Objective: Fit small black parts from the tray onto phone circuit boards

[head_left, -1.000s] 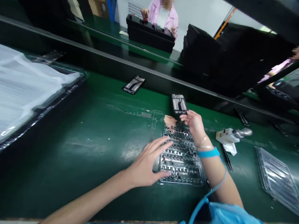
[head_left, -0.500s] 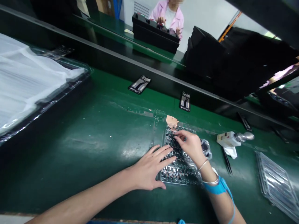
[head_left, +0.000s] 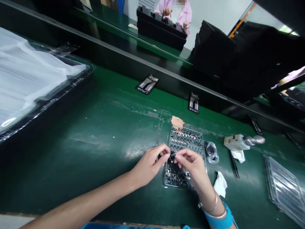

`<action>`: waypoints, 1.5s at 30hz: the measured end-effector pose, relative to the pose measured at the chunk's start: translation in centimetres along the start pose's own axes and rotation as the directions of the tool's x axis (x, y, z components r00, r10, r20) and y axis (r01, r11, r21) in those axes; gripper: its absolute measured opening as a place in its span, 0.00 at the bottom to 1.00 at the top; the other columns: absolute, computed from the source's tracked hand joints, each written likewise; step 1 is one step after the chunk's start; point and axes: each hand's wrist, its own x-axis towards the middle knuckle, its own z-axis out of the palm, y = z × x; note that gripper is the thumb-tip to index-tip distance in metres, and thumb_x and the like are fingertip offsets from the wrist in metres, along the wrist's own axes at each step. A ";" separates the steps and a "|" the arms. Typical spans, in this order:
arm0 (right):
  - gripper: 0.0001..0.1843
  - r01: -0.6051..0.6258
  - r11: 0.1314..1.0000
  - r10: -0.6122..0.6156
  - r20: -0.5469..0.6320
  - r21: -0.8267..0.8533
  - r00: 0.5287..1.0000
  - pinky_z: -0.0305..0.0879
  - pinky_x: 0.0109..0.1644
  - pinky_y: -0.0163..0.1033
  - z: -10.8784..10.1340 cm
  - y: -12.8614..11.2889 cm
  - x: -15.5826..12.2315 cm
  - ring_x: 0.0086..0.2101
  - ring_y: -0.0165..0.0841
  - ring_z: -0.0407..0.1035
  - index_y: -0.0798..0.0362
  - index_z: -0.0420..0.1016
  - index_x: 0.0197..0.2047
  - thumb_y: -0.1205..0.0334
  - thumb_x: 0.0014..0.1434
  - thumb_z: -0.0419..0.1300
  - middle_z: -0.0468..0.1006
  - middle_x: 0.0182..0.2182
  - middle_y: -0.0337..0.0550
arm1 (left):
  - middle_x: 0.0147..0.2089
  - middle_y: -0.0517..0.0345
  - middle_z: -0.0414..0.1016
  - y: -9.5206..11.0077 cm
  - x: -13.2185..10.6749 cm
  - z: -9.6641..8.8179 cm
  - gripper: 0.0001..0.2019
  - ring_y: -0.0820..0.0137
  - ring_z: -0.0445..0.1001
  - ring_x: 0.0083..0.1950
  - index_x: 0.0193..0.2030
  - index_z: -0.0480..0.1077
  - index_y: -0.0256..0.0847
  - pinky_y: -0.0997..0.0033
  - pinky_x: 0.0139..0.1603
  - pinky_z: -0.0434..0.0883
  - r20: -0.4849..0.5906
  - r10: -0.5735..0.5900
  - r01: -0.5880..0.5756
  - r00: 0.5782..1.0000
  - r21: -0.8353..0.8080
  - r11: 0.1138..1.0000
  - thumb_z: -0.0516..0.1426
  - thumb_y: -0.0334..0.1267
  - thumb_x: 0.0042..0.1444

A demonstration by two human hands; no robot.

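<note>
A clear plastic tray (head_left: pixel 200 135) filled with rows of small dark and metallic parts lies on the green bench. Over its left middle, my left hand (head_left: pixel 151 163) is closed, thumb and forefinger tips together. What they hold, if anything, is too small to make out. Just to the right, my right hand (head_left: pixel 192 163) pinches a small dark part (head_left: pixel 174 155) over the tray. The tips of both hands nearly meet. A blue wrist strap (head_left: pixel 220 220) and metal bangles sit on my right wrist. The lower right of the tray is hidden under that hand.
Right of the tray lie a clear bag (head_left: pixel 211 152), a white tissue (head_left: pixel 220 184), black tweezers (head_left: pixel 234 164), a bottle (head_left: pixel 235 142) and stacked clear trays (head_left: pixel 283 187). Two phone frames (head_left: pixel 147 84) lie at the back. A white-covered tray (head_left: pixel 35 76) stands left. Opposite, a person (head_left: pixel 187 14) works.
My left hand has gone from spread flat on the tray to a pinch. My right hand has come down and toward me from the tray's upper part, beside the left fingertips.
</note>
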 end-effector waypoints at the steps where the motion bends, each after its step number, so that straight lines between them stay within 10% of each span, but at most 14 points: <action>1: 0.10 -0.064 0.987 0.060 0.031 0.145 0.998 0.53 0.19 0.30 0.6 0.0 -0.5 0.19 0.26 0.62 0.55 0.71 0.31 0.56 0.53 0.59 0.73 0.21 0.38 | 0.32 0.59 0.68 0.0 0.0 0.0 0.10 0.71 0.67 0.33 0.36 0.65 0.39 0.72 0.35 0.64 0.033 -0.038 0.040 0.999 -0.042 0.998 0.45 0.38 0.62; 5: 0.08 -0.108 0.924 0.106 0.024 0.366 0.994 0.52 0.19 0.28 2.5 0.4 -1.4 0.20 0.24 0.60 0.54 0.70 0.28 0.58 0.51 0.62 0.71 0.22 0.36 | 0.24 0.63 0.62 -0.4 0.2 0.3 0.16 0.75 0.62 0.24 0.27 0.62 0.37 0.76 0.28 0.60 0.116 -0.123 0.143 0.986 -0.187 0.972 0.42 0.41 0.63; 15: 0.05 0.113 0.982 -0.109 0.037 -0.151 0.993 0.61 0.28 0.33 1.5 -0.2 -1.3 0.25 0.28 0.64 0.52 0.72 0.31 0.61 0.55 0.57 0.73 0.25 0.38 | 0.22 0.66 0.55 -0.4 0.1 0.5 0.10 0.75 0.57 0.24 0.25 0.57 0.39 0.76 0.27 0.54 0.062 -0.075 0.063 0.995 0.176 0.982 0.47 0.33 0.58; 22: 0.07 0.009 1.000 -0.010 0.163 0.005 0.987 0.58 0.25 0.32 0.3 -0.6 -2.4 0.20 0.26 0.61 0.53 0.66 0.31 0.59 0.58 0.54 0.68 0.20 0.34 | 0.23 0.65 0.57 -0.6 -0.1 0.7 0.12 0.74 0.59 0.26 0.25 0.57 0.39 0.75 0.29 0.56 0.105 -0.045 0.022 0.994 0.208 0.978 0.45 0.33 0.60; 26: 0.11 -0.134 0.982 0.131 0.033 0.134 0.991 0.51 0.20 0.30 -3.1 0.3 -3.9 0.17 0.24 0.55 0.53 0.63 0.31 0.54 0.57 0.55 0.63 0.16 0.32 | 0.25 0.64 0.58 -0.5 -0.3 0.7 0.12 0.74 0.59 0.27 0.26 0.58 0.40 0.74 0.30 0.56 0.107 -0.029 0.011 0.994 0.166 0.986 0.43 0.33 0.62; 32: 0.12 -0.275 0.943 0.259 -0.109 -0.185 0.960 0.46 0.19 0.31 -5.0 4.3 -6.0 0.15 0.26 0.51 0.52 0.65 0.32 0.52 0.56 0.54 0.55 0.12 0.28 | 0.27 0.60 0.63 -0.8 -0.9 1.7 0.12 0.72 0.62 0.28 0.29 0.62 0.40 0.72 0.30 0.57 0.209 0.095 -0.131 0.973 0.164 0.978 0.43 0.32 0.62; 42: 0.10 -0.251 0.801 0.126 -0.257 -0.543 0.958 0.46 0.20 0.31 -3.5 4.4 -6.3 0.14 0.29 0.54 0.50 0.66 0.29 0.53 0.56 0.54 0.56 0.11 0.28 | 0.30 0.57 0.65 -0.9 -0.9 1.9 0.10 0.70 0.64 0.30 0.32 0.63 0.39 0.71 0.30 0.58 0.270 0.040 -0.116 0.962 0.273 0.955 0.44 0.29 0.60; 45: 0.12 -0.294 0.748 -0.002 -0.445 -0.595 0.895 0.50 0.22 0.31 -5.0 5.0 -6.8 0.16 0.29 0.57 0.51 0.69 0.31 0.51 0.57 0.53 0.60 0.12 0.31 | 0.28 0.58 0.64 -1.0 -0.9 2.0 0.11 0.70 0.64 0.29 0.30 0.63 0.39 0.72 0.30 0.58 0.264 0.020 -0.090 0.964 0.254 0.963 0.44 0.31 0.61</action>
